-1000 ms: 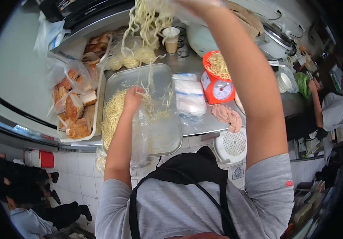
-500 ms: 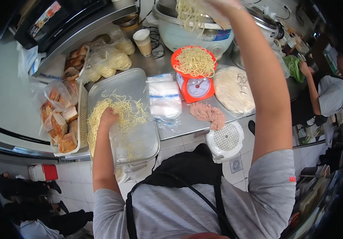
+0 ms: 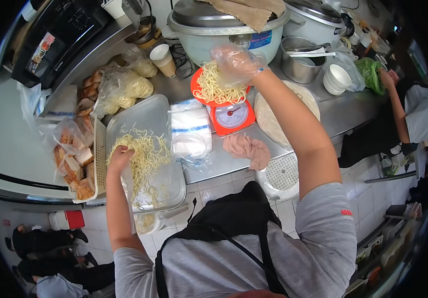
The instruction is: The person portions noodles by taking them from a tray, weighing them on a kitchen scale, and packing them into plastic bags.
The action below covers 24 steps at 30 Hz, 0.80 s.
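My right hand (image 3: 238, 63), in a clear plastic glove, is low over the orange kitchen scale (image 3: 234, 117). Its fingers are closed on yellow noodles (image 3: 214, 88) heaped on the scale's pan, and the glove hides part of the heap. The scale's dial faces me. My left hand (image 3: 122, 158) is bare and sits at the left side of a metal tray (image 3: 167, 107). Its fingers are curled into loose noodles (image 3: 147, 154) there. Clear plastic shows beside the left wrist. A stack of plastic bags (image 3: 190, 126) lies between tray and scale.
Roasted meat (image 3: 79, 169) fills a basket at left, beside bagged noodles (image 3: 137, 88). Behind the scale stands a large rice cooker (image 3: 189, 37). A round wrapped pack (image 3: 293, 109), pink cloth (image 3: 248, 149), metal pot (image 3: 301, 69) and white bowls (image 3: 337, 79) are rightward. A co-worker handles greens (image 3: 369, 75).
My right hand has come down from high above the scale, with the noodles it held, to the pan. My left hand stays among the tray's noodles. The view has shifted slightly.
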Available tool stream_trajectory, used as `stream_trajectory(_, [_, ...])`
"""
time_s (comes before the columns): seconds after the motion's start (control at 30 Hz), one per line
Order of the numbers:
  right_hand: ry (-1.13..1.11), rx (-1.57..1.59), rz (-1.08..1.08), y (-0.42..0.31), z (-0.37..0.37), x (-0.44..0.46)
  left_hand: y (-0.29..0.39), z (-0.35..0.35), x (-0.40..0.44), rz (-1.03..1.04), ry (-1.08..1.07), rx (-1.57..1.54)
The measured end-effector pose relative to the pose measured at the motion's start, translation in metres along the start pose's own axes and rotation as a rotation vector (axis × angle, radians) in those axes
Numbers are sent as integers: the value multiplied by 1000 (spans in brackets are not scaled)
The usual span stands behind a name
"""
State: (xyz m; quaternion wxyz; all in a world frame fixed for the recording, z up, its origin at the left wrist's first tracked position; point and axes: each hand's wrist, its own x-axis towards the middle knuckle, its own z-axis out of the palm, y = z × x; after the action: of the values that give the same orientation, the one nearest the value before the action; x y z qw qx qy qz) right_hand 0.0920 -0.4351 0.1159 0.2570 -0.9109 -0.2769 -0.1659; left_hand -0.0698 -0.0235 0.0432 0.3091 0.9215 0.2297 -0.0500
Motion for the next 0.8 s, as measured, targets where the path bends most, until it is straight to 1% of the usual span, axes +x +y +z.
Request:
stream_trajectory(0.03, [-37,-23,4,0,0,-3,0,0,0,13,9,3])
stream_trajectory(0.13, [-4,-72,-105,-1,0,-8,0,4,0,37,9,-47])
stream_trajectory(0.23, [-124,-7,9,-13,-17,-14,-1,9,6,104,22,-33])
stream_trajectory(0.33, [-141,93,75,-13,-23,-18,15,12,4,161,52,-50])
stream_trajectory(0.43, [-99,219,42,1,-21,-20,35,16,8,191,55,-92])
stream_trajectory(0.53, [-162,458,-25,21,-19,-16,61,24,21,271,89,-104])
stream_trajectory(0.6, [-149,461,-118,33,-10,-18,91,34,31,395,86,-188])
stream_trajectory(0.67, [-156,411,-189,42,-5,-21,141,46,26,469,-29,-374])
stream_trajectory(0.7, [-171,364,-218,40,-3,-26,163,57,27,650,-2,-393])
stream_trajectory(0.73, [-190,319,-260,35,-1,-29,200,61,8,513,-59,-446])
stream_trajectory(0.77, [-203,289,-194,26,1,-33,217,73,16,618,-97,-421])
stream_trajectory(0.8, [-214,256,-125,19,3,-40,237,83,13,666,-157,-499])
